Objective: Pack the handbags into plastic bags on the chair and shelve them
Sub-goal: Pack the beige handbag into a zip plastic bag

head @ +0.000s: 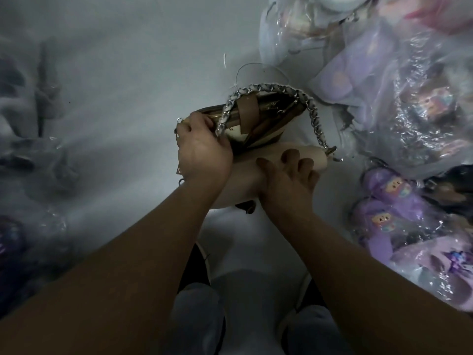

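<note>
Cream handbag [243,183] at centre, open top facing 12 o'clock.
Blurred clear plastic [38,111] lies at 9 o'clock on the pale surface [128,60]; the left hand [202,147] curls its grip round the handbag's open top edge at its 9 o'clock end; a silver chain strap [311,108] arches over the opening; the right hand [289,175] rests spread-fingered on the cream side, grip wide, holding nothing; plastic-wrapped purple goods [409,111] pile at 3 o'clock.
</note>
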Demonstrator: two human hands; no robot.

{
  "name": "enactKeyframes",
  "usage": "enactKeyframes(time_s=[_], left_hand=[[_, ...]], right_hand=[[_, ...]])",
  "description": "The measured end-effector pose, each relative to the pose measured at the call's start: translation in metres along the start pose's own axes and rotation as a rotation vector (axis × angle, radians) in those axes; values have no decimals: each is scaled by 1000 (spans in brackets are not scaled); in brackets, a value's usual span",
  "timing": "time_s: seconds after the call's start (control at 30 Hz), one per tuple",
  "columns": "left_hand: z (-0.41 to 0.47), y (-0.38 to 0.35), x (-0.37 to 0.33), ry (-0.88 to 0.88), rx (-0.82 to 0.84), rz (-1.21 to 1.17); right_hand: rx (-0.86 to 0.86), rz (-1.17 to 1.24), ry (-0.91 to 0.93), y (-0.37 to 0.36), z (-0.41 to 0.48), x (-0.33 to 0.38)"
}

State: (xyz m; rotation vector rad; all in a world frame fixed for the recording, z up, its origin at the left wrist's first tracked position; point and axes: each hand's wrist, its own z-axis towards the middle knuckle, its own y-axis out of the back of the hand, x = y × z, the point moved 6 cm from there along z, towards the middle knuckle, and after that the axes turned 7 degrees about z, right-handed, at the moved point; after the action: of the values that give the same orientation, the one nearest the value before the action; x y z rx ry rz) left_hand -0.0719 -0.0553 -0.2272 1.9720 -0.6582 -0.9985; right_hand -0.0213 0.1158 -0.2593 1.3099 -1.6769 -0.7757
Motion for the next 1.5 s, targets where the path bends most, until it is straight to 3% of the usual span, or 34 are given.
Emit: enactKeyframes(time_s=[0.17,0.37,0.5,0.8,0.93,1.03,1.23,1.33,1.5], left_hand=[[-6,2,-10,-12,72,-93],[-39,27,-53,6,148,-552],[-69,64,-92,-160,148,-491],[-134,119,-173,-352,-46,57],[-146,120,-190,-386,-104,253],[-154,105,-183,-331,-33,223],[-178,83,-169,-208,256,-121],[-192,83,-158,-197,349,-88],[-210,86,-156,-173,349,-71]], right_hand=[[-78,15,110,7,11,0],[-60,156,138,40,-1,-4],[-43,262,158,80,-26,-11],[16,421,16,174,-93,-61],[137,526,-85,206,-112,-96],[212,628,-124,219,-129,-112],[350,701,-150,211,-175,-117],[352,721,-158,209,-200,-114],[273,735,-292,206,-234,-126]])
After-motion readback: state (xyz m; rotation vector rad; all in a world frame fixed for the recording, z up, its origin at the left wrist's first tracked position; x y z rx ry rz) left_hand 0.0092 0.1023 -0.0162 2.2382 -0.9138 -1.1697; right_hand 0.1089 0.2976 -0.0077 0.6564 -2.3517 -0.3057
